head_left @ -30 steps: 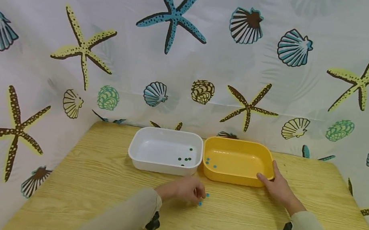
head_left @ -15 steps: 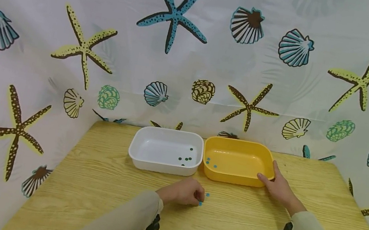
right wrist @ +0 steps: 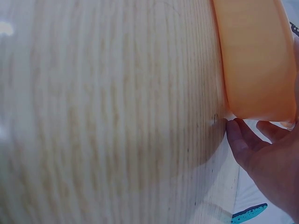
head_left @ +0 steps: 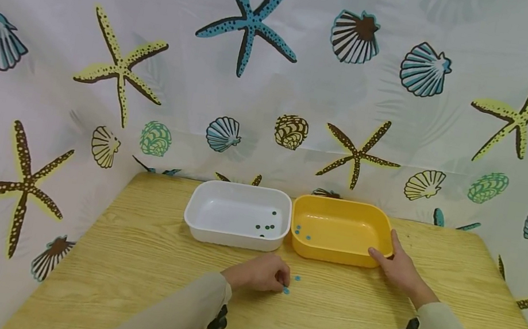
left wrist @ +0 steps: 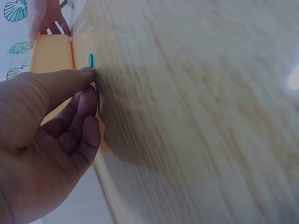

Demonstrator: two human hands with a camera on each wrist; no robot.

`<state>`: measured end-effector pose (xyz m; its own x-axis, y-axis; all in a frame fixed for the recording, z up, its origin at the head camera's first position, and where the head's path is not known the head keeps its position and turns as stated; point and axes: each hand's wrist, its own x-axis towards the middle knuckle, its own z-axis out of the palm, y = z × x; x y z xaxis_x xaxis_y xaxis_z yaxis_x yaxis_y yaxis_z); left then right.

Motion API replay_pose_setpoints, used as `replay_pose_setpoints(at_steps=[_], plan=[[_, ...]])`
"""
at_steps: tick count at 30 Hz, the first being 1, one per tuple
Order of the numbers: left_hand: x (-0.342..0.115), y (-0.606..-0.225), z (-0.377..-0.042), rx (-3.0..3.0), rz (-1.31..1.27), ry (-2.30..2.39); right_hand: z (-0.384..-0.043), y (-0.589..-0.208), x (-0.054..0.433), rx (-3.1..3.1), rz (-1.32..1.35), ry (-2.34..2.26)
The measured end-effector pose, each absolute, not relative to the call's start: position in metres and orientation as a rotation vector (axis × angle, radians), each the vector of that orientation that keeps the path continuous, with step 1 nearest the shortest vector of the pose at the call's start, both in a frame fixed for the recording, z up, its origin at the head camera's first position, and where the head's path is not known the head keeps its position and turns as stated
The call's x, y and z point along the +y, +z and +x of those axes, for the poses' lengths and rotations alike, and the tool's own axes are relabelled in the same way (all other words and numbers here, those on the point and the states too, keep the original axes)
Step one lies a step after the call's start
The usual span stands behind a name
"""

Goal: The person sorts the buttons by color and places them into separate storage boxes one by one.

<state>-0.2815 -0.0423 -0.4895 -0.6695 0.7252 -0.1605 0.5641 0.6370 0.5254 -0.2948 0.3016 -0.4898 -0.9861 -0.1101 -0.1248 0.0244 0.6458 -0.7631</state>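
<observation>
My left hand (head_left: 260, 272) is low over the wooden table, thumb and forefinger pinching at a small blue button (head_left: 286, 291); the fingertips partly hide it. In the left wrist view, a second blue button (left wrist: 91, 60) shows just past the thumb, and the other fingers are curled in. My right hand (head_left: 401, 269) holds the right end of a yellow plastic tub (head_left: 332, 255), with the thumb at its front corner and the fingers along its outer side. Several blue buttons (head_left: 307, 237) lie at the left end inside this tub.
A white plastic tub (head_left: 230, 240) stands against the yellow one on the left, with several dark green buttons (head_left: 267, 227) in its right half. Behind the wooden table (head_left: 321, 325) hangs a shell-and-starfish curtain (head_left: 276, 91).
The left hand has shifted slightly, its fingertips coming in closer at the nearer blue button. The right hand and both tubs stay in place.
</observation>
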Motion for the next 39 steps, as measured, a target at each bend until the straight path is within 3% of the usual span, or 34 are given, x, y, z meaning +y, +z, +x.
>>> replay_pose_setpoints(at_steps=[9,39], plan=[[-0.047,-0.490,-0.285,2.536,0.911,0.634,-0.296,-0.490,0.302,2.706,-0.071,-1.245],[-0.056,-0.472,-0.286,2.552,0.882,0.834,-0.293,-0.492,0.301,2.739,-0.076,-1.248]])
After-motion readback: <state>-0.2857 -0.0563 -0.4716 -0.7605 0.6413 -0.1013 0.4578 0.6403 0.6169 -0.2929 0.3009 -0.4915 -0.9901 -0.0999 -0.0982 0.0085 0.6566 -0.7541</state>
